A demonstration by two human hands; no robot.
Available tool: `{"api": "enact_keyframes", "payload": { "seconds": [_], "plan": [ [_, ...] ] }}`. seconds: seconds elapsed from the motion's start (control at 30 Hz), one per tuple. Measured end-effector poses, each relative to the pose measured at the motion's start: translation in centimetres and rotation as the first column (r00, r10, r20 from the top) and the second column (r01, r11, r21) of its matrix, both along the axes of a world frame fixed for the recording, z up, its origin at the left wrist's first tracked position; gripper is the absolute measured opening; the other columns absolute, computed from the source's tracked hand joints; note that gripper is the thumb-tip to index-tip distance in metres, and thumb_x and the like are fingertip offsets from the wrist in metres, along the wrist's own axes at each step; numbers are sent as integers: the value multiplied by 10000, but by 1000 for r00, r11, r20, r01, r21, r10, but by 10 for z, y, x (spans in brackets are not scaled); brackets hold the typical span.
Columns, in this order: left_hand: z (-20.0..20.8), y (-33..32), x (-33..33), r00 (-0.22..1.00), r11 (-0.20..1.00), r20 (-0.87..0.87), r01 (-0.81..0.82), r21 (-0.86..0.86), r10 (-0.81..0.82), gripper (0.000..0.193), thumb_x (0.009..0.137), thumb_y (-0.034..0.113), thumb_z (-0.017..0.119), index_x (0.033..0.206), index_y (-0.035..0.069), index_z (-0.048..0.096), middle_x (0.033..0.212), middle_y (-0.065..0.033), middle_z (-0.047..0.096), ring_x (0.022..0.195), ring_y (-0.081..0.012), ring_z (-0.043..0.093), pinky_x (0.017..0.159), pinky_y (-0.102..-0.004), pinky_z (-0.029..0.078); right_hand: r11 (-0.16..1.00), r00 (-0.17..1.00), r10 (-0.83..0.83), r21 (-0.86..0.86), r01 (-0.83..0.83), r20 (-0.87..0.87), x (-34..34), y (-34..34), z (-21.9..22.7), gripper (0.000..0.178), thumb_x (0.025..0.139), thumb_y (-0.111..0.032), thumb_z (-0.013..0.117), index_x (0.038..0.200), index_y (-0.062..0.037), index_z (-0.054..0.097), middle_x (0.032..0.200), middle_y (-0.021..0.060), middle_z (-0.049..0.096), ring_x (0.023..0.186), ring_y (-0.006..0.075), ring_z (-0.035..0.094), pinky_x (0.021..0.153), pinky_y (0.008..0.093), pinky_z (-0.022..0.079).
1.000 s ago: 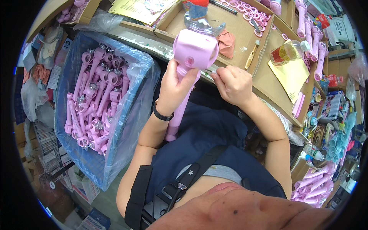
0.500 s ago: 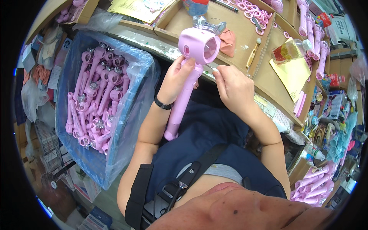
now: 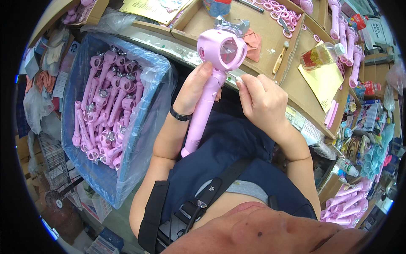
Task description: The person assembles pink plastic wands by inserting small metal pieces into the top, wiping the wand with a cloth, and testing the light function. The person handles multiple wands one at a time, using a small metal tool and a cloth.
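My left hand is wrapped round the neck of a pink toy wand. The wand's long handle slants down toward my lap, and its round hollow head with a clear window points away from me. A shiny silver ornament shows at the top of the head. Just right of the wand's neck, apart from it, my right hand is closed in a pinch. A small whitish bit shows at its fingertips, too small to name.
At left stands a blue crate lined with clear plastic, full of similar pink wands. Cardboard trays ahead hold pink rings, an orange cloth, a brush and a bottle. More pink handles lie at right.
The wand's head has turned and shifted slightly right, its window facing me more. My right hand has moved a little to the right, still pinched.
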State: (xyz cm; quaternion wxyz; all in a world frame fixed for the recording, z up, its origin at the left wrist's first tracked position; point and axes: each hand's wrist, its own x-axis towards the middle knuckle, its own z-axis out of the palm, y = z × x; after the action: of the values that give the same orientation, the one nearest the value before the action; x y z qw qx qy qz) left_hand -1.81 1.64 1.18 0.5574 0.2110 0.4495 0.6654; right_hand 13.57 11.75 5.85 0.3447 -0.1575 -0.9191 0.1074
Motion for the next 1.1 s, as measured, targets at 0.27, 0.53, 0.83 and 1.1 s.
{"api": "enact_keyframes", "payload": {
  "seconds": [0.27,0.53,0.83,1.1],
  "plan": [
    [8,-1,8,980,995,-184,-88,-46,78,429,932,408,517,1139,39,447,826,-54,567,585,-109,571,509,-223,477,998,998,-20,-66,24,65,4,2,-1,132,743,-120,674,795,-71,564,617,62,471,539,239,535,475,341,426],
    [11,-2,2,923,995,-372,-97,28,100,483,900,258,608,1262,10,405,988,-52,565,800,-59,544,648,-199,473,721,994,114,-688,-81,2,4,15,-17,151,845,-193,616,849,-43,630,640,50,535,536,128,500,497,285,402],
    [10,3,7,882,983,-433,-170,75,185,547,877,192,626,1307,-16,360,1110,-79,538,981,-113,511,846,-253,435,989,999,-23,-146,18,-33,6,5,-40,106,806,-125,651,861,-41,614,690,110,527,582,274,531,536,345,438],
    [10,0,10,767,979,-608,-168,116,204,581,856,220,661,1301,-8,366,1125,-92,544,1003,-128,522,857,-269,436,-95,980,197,-995,35,16,8,23,-26,275,930,-252,544,843,-3,621,677,-35,536,606,73,489,515,248,396]
  ]
}}
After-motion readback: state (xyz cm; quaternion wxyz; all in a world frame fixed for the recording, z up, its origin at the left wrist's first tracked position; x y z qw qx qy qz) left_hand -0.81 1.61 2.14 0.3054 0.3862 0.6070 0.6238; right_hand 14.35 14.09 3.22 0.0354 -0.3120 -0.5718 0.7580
